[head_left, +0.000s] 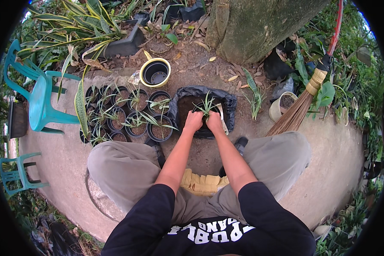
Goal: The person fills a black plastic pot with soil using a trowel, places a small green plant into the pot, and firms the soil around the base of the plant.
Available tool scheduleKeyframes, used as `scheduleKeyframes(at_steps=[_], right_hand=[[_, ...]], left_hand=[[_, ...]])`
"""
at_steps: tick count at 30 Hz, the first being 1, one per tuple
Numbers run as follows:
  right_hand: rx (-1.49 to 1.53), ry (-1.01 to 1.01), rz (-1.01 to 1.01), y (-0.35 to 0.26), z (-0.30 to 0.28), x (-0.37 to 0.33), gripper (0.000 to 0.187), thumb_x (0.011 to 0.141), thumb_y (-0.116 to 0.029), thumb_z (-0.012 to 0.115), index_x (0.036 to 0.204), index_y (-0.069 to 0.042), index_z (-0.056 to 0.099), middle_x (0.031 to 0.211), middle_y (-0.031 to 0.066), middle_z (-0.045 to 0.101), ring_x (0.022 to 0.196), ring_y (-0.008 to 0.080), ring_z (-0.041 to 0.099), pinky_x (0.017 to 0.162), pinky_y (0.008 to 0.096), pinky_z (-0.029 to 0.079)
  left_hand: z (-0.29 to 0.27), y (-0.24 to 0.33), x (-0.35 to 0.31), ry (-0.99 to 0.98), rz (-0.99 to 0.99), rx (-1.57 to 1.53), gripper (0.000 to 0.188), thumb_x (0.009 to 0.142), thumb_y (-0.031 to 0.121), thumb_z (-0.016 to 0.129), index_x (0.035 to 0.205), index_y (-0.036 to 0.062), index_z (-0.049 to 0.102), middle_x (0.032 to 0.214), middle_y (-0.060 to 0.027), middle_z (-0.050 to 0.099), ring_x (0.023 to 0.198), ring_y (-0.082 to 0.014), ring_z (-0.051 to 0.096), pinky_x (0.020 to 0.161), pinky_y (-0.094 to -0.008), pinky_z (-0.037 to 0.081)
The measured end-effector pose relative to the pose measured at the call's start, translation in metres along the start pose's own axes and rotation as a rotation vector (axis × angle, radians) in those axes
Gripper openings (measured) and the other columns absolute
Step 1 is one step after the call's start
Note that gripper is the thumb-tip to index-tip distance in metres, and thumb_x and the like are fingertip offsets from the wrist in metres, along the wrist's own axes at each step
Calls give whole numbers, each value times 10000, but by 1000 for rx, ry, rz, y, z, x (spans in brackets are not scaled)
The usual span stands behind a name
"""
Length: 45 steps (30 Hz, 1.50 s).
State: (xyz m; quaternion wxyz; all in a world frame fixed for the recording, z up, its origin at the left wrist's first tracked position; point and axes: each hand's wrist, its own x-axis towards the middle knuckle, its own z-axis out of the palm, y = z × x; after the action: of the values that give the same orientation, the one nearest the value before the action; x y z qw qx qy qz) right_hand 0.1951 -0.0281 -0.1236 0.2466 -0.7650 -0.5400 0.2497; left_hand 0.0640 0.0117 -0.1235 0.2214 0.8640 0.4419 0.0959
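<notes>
A small spiky green plant [207, 105] stands upright in a black plant pot [204, 127], which rests at a wide container lined with black plastic [229, 100]. Dark soil [184, 104] fills part of that container. My left hand [194, 120] is closed on the pot's left side, and my right hand [214, 121] is closed on its right side. Both sets of fingertips are partly hidden beside the plant. Something pale, perhaps a trowel or a scrap of sack, shows just right of my right hand.
Several black pots with similar young plants [136, 121] stand in rows on the left. Behind them is a yellow-rimmed pot [155, 72] with a black pot inside. A stick broom [301, 102] leans beside a cream pot [282, 106]. Green plastic chairs [42, 102], a tree trunk [260, 30].
</notes>
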Motion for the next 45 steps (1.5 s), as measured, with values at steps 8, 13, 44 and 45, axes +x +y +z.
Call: scheduleKeyframes(at_steps=[8,13,44,45], right_hand=[[91,68,-5,-1,-11,-2,244,745,-24,649,986,-18,682,886,261,661,892,428,637,777,469,512],[183,78,50,-1,-19,3,243,705,-32,734,944,-18,694,857,213,688,856,368,674,764,428,526],[2,-173,282,27,-21,33,177,798,-46,566,890,69,663,799,210,689,664,257,689,571,365,513],[57,-294,399,8,-22,32,203,811,-77,571,903,78,664,810,215,684,663,265,678,568,374,495]], left_hand=[[7,-3,0,89,27,-25,133,785,80,621,892,37,690,855,-192,685,877,-368,640,885,-482,416],[2,6,2,107,-3,-73,136,812,110,637,915,45,699,863,-177,692,899,-353,641,905,-485,412],[-3,13,8,194,-114,-207,138,764,90,695,891,60,740,796,-226,660,774,-403,647,737,-472,519],[-2,6,4,195,-132,-197,136,764,89,695,889,59,741,794,-226,659,772,-403,646,736,-472,519]])
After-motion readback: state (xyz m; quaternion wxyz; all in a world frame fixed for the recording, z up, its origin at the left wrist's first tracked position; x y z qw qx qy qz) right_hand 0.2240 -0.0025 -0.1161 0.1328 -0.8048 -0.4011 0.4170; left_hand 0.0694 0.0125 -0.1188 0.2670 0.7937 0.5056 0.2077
